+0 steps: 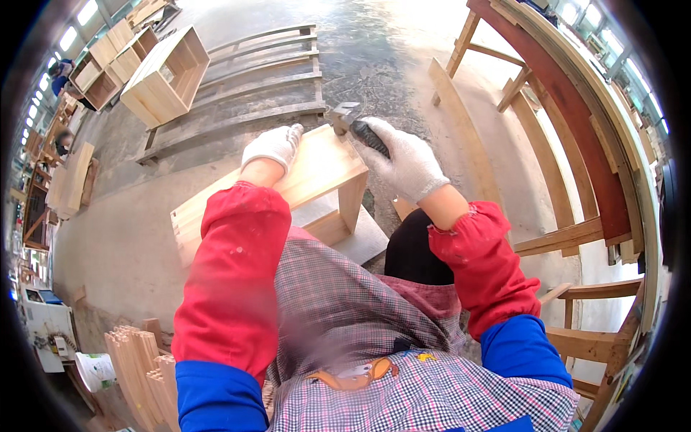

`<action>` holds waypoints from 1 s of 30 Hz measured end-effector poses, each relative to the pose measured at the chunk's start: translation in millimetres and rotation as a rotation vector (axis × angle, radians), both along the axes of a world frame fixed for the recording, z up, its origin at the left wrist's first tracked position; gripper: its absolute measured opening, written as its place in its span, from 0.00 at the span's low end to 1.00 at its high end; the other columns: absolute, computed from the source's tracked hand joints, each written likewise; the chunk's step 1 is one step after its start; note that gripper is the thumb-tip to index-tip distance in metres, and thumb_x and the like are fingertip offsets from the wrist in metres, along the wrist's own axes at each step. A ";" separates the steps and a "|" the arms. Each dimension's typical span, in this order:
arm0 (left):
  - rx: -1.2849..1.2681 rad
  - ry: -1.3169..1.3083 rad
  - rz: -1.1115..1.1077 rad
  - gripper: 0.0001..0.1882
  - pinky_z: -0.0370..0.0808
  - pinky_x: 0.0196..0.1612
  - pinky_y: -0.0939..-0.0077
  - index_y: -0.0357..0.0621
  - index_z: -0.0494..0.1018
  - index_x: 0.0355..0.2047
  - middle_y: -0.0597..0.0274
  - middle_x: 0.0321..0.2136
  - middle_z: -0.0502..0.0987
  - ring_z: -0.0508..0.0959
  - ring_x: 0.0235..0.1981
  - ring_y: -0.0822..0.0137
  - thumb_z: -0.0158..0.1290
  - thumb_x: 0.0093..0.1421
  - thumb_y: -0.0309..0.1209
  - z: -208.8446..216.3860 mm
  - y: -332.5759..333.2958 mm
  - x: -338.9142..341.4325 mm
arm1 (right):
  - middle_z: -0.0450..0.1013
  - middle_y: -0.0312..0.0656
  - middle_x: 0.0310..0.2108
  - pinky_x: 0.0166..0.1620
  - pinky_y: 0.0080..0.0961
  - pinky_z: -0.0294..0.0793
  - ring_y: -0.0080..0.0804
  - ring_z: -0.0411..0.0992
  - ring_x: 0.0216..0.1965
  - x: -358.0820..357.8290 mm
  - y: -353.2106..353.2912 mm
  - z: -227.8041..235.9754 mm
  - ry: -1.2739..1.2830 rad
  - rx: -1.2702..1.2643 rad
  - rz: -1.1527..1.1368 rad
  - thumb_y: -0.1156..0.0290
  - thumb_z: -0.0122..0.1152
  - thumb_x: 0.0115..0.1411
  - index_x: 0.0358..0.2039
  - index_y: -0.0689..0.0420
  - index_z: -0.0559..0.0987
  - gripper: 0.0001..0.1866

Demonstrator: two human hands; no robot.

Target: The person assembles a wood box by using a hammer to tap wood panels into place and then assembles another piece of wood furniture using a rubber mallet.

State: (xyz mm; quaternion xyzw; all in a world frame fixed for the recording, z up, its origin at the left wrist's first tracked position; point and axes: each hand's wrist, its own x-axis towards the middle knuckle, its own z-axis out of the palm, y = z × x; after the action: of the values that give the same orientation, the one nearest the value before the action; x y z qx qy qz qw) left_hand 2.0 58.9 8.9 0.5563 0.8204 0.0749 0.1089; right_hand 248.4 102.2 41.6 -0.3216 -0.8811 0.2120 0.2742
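A pale wooden box frame stands in front of me, its open side facing me. My left hand, in a white glove, lies on its top board with the fingers curled closed. Whatever those fingers may pinch is too small to make out. My right hand, gloved too, is wrapped round the black grip of a hammer. The metal hammer head is at the far right end of the box's top board; whether it touches the wood I cannot tell.
Beyond the box, a slatted wooden rack lies on the floor, with an open wooden cabinet on its left part. A long wooden bench frame runs along the right. At lower left are stacked wood strips and a white bucket.
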 end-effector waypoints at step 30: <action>0.079 -0.038 0.036 0.28 0.67 0.50 0.58 0.42 0.75 0.41 0.45 0.43 0.74 0.72 0.47 0.46 0.30 0.65 0.48 -5.1 -3.5 -1.4 | 0.75 0.51 0.33 0.37 0.37 0.73 0.50 0.74 0.35 -2.8 -6.6 -7.5 0.231 0.053 -0.047 0.65 0.57 0.55 0.49 0.53 0.72 0.20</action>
State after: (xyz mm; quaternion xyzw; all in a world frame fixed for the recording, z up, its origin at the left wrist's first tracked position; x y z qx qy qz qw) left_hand 0.5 55.5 3.8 0.5438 0.8244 0.1199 0.1012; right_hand 245.6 95.7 34.1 -0.3085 -0.8411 0.2178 0.3873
